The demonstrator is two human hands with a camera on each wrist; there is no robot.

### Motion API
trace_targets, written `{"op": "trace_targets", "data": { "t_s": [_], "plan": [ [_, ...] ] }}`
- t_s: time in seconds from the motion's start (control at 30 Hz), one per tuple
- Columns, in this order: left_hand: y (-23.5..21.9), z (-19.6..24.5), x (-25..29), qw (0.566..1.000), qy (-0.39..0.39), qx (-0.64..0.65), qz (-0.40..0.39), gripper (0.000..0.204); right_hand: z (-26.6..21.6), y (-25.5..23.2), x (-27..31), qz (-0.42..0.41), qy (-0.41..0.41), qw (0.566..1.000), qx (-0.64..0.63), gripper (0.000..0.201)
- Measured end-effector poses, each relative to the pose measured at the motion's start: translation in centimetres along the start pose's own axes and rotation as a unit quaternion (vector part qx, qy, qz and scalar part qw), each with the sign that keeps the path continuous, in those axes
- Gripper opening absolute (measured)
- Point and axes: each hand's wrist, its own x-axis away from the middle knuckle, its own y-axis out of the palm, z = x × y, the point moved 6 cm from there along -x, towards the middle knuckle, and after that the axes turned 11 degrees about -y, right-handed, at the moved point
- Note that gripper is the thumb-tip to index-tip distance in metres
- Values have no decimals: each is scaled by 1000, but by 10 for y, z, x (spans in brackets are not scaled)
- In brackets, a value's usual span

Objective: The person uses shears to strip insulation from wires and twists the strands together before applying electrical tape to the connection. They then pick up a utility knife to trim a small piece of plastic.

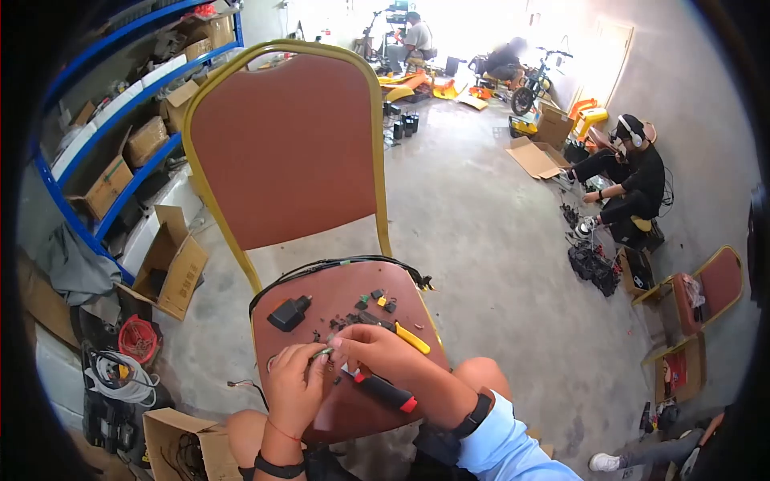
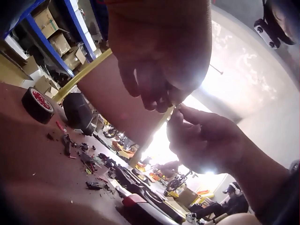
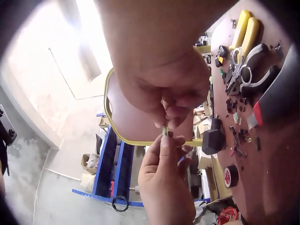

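Over the red chair seat (image 1: pixel 361 280), both hands meet at a small greenish part (image 3: pixel 165 130). My left hand (image 1: pixel 295 389) pinches it between thumb and fingers from below in the right wrist view. Fingertips of my right hand (image 1: pixel 377 353) pinch its other end; the fingers hide most of it, and I cannot tell its exact kind. Beneath the hands lies a black-and-red-handled tool (image 1: pixel 385 393). Beside it are yellow-handled pliers (image 1: pixel 413 338) and small black scraps (image 3: pixel 232 105). A black plug-like block (image 1: pixel 289 313) and a roll of black tape (image 2: pixel 38 105) lie farther left.
A black cable (image 1: pixel 345 260) runs along the seat's back edge, below the tall backrest (image 1: pixel 293 152). Blue shelving (image 1: pixel 104 232) with cardboard boxes stands left. An open carton (image 1: pixel 186 441) is by the left knee. Other people sit farther off, one (image 1: pixel 638 172) at the right wall.
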Motion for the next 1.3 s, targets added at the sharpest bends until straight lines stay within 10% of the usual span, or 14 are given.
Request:
{"op": "trace_targets", "data": {
  "t_s": [0.23,1.3],
  "plan": [
    [-4,5,0,996,56,-61,33,11,2,6,8,-101,48,993,45,29],
    [-11,-20,4,958,-64,277,-41,9,-3,33,14,-14,-36,981,-189,22]
  ]
}}
